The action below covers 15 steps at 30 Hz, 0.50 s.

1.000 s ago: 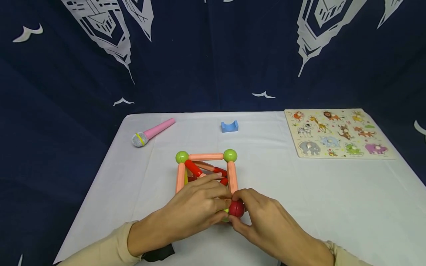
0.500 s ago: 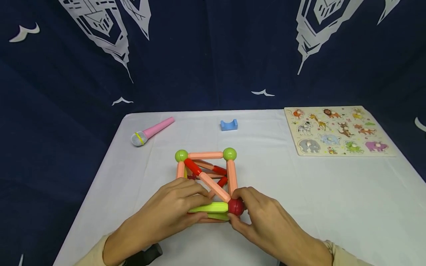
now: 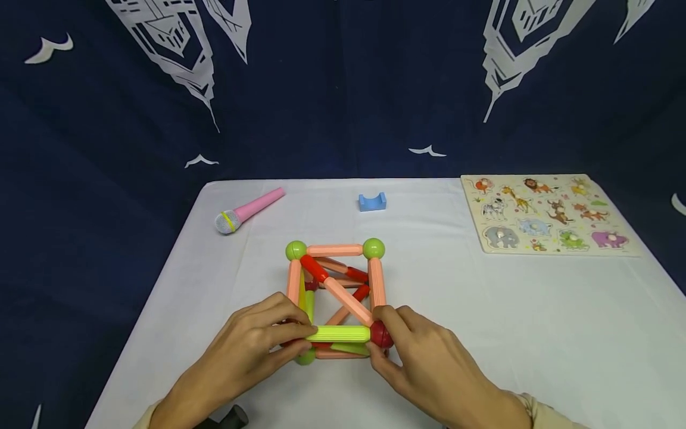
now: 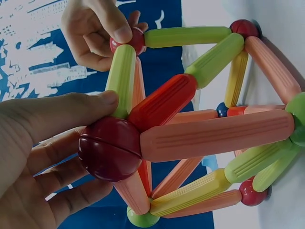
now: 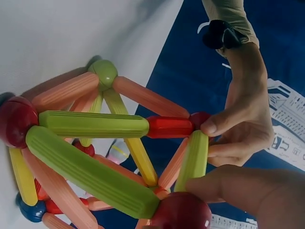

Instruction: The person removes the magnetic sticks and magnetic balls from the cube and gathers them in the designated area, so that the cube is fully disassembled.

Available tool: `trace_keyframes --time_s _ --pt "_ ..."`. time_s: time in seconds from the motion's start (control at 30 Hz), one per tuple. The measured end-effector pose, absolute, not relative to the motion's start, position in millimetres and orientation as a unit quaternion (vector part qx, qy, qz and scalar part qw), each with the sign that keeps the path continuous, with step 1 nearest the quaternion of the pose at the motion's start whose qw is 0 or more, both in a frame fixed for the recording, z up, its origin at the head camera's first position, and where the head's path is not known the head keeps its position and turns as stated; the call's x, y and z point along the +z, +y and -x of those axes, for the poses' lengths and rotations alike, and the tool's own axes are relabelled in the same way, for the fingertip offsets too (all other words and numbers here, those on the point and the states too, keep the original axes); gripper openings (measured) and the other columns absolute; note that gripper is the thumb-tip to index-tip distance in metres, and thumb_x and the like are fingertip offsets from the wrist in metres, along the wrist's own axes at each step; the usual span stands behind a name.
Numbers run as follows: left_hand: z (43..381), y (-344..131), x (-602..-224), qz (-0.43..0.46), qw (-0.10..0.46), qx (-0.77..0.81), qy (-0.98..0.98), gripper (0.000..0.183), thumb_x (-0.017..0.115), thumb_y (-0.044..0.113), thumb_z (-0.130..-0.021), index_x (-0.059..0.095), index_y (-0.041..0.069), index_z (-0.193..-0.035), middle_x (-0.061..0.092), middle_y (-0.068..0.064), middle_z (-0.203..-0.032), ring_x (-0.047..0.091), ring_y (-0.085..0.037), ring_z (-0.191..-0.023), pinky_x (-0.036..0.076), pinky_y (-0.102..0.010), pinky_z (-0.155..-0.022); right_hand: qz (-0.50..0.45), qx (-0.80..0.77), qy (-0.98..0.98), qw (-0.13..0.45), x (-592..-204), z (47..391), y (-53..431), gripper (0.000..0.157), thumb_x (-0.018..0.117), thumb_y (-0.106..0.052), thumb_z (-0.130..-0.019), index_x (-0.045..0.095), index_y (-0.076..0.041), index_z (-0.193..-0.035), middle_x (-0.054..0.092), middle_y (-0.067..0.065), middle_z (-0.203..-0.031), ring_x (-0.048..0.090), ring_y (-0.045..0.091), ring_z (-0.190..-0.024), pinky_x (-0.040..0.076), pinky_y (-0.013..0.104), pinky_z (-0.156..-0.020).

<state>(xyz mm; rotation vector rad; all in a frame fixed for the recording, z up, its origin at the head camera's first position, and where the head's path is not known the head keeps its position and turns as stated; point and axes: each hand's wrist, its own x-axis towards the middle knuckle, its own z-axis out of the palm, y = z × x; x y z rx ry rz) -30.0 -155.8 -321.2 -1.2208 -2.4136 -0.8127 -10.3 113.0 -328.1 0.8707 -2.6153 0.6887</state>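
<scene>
A cube-like frame of magnetic sticks and balls (image 3: 345, 298) stands on the table, with salmon, red, yellow and lime sticks. A lime stick (image 3: 343, 333) forms its near top edge, running between two red balls. My left hand (image 3: 246, 345) grips the left red ball (image 4: 110, 149); its thumb lies over the stick's end in the left wrist view. At the other end my right hand (image 3: 434, 357) pinches the right red ball (image 3: 381, 335) between thumb and fingers. Green balls (image 3: 373, 248) mark the far top corners. In the head view, my left fingers hide most of the left ball.
Behind the frame lies a small blue block (image 3: 372, 202) with a curved notch. A pink toy microphone (image 3: 250, 210) is at the back left. An animal puzzle board (image 3: 552, 214) occupies the back right of the white table (image 3: 482, 310). A dark patterned cloth (image 3: 343, 89) hangs behind.
My left hand has slid leftward from beside the right red ball to the lime stick's left end, uncovering the stick and a red-and-salmon diagonal. My right hand stays on its ball.
</scene>
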Motion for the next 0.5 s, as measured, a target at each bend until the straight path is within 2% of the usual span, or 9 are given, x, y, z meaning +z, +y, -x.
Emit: trace_keyframes --time_s 0.2,0.5 --pt "30 -155 -322 0.422 0.162 -0.283 -0.846 0.030 0.089 0.005 -0.066 0.079 0.013 -0.094 0.067 0.009 -0.093 0.055 -0.005 -0.082 0.046 -0.011 -0.068 -0.313 0.256 -0.895 0.190 -335 11 111 0.031 0.073 -0.012 -0.073 0.060 -0.009 -0.101 0.049 -0.010 -0.072 0.037 -0.003 -0.055 0.034 0.008 -0.047" --pt "30 -156 -322 0.422 0.166 -0.284 -0.845 0.029 0.089 0.005 -0.066 0.079 0.012 -0.093 0.068 0.009 -0.093 0.056 -0.006 -0.084 0.047 -0.012 -0.069 -0.302 0.262 -0.892 0.211 -340 12 111 0.030 0.069 -0.013 -0.074 0.060 -0.011 -0.102 0.046 -0.011 -0.073 0.035 -0.004 -0.055 0.032 0.008 -0.046"
